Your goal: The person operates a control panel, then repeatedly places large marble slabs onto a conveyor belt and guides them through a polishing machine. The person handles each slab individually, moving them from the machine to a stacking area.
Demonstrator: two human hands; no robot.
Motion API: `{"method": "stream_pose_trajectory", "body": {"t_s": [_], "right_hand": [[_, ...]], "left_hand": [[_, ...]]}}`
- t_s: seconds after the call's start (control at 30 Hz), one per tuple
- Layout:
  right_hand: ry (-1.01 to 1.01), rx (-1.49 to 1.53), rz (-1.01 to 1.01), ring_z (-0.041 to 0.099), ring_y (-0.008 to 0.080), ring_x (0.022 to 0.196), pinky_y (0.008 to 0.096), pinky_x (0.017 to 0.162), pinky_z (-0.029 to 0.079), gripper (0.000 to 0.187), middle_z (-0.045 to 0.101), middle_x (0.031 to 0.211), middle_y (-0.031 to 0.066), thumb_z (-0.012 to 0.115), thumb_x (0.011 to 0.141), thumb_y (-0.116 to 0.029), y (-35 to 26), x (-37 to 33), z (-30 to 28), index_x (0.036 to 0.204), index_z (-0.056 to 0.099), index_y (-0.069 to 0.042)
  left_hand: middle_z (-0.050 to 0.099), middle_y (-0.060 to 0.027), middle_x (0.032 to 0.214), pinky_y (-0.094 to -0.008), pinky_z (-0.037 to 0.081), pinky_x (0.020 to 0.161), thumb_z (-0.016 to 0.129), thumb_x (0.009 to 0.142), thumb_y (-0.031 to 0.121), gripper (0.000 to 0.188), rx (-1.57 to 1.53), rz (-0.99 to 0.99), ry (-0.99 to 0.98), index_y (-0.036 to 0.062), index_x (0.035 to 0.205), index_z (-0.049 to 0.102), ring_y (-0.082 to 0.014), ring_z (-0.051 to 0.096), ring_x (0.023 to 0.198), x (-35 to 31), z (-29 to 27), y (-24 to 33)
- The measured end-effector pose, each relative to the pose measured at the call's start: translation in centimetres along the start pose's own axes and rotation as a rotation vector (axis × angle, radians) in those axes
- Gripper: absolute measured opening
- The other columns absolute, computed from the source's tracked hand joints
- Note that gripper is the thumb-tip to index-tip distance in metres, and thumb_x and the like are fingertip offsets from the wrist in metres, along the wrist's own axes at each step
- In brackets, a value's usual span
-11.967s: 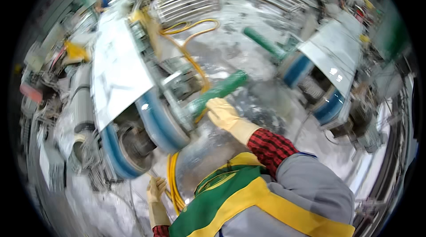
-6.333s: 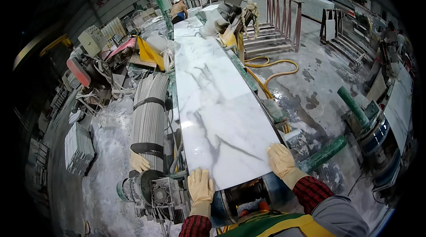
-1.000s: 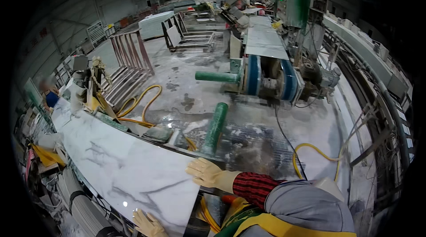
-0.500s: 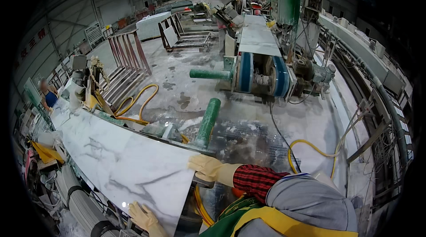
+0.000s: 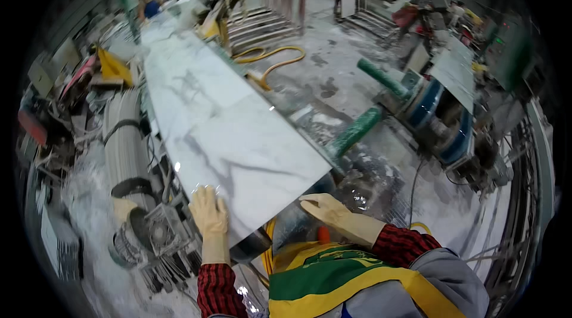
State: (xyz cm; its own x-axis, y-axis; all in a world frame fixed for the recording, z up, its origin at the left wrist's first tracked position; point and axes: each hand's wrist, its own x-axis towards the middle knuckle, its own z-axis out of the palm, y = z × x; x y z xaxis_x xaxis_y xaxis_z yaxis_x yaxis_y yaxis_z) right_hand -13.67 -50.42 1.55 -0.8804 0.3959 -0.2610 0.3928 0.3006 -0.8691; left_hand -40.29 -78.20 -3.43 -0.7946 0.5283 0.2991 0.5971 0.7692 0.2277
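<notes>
— What do the hands rest on?
— The left hand (image 5: 208,214) lies flat, fingers spread, on the near corner of the white marble slab (image 5: 220,121). The right hand (image 5: 328,211) presses the slab's near edge, just right of that corner.
— And beyond the grip?
— A green roller (image 5: 354,132) sits right of the right hand; a yellow hose (image 5: 271,59) curls far past the slab.

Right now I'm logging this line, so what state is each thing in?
Slab: lying flat on the line, near end overhanging.
Left hand: gloved, flat on the slab's near edge.
Right hand: gloved, at the slab's near corner.
Yellow hose: looped on the floor.
Green roller: bare, beside the slab.
</notes>
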Motion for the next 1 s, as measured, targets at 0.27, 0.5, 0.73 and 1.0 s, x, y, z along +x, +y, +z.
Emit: {"method": "stream_pose_trajectory", "body": {"t_s": [0.27,0.5,0.73,1.0], "right_hand": [[0.061,1.073,0.717,0.067,0.0400,0.136,0.0473,0.118,0.056,0.058,0.062,0.149,0.0305,0.067,0.114,-0.043,0.0,4.8,8.2,0.147,0.058,0.004],[0.149,1.355,0.594,0.065,0.0333,0.139,0.0490,0.119,0.055,0.055,0.064,0.153,0.0180,0.071,0.113,-0.031,2.4,6.2,11.3,0.154,0.053,0.002],[0.027,1.212,0.541,0.065,0.0335,0.141,0.0458,0.119,0.057,0.061,0.062,0.156,0.0193,0.066,0.116,-0.033,3.1,2.3,10.2,0.160,0.047,0.004],[-0.237,1.307,0.600,0.066,0.0320,0.139,0.0457,0.117,0.059,0.059,0.065,0.153,0.0145,0.070,0.114,-0.034,10.0,-7.6,5.7,0.158,0.052,0.002]], "left_hand": [[0.053,-0.0258,0.164,-0.0606,0.034,0.129,0.069,0.104,0.028,0.054,-0.077,-0.039,-0.050,0.0081,0.154,0.061,-0.0520,0.047,0.151,-7.4,-2.1,2.2],[0.052,-0.0261,0.165,-0.0592,0.030,0.132,0.066,0.106,0.028,0.058,-0.065,-0.022,-0.050,0.0079,0.159,0.057,-0.0514,0.045,0.152,-9.3,-2.8,2.7],[0.044,-0.0268,0.172,-0.0595,0.026,0.135,0.065,0.107,0.031,0.063,-0.138,-0.007,-0.174,0.0082,0.164,0.052,-0.0531,0.039,0.157,-11.3,-4.0,2.8],[0.046,-0.0292,0.169,-0.0600,0.028,0.133,0.071,0.104,0.029,0.066,-0.196,-0.011,-0.266,0.0060,0.163,0.052,-0.0541,0.041,0.155,-8.2,-5.5,3.3]]}}
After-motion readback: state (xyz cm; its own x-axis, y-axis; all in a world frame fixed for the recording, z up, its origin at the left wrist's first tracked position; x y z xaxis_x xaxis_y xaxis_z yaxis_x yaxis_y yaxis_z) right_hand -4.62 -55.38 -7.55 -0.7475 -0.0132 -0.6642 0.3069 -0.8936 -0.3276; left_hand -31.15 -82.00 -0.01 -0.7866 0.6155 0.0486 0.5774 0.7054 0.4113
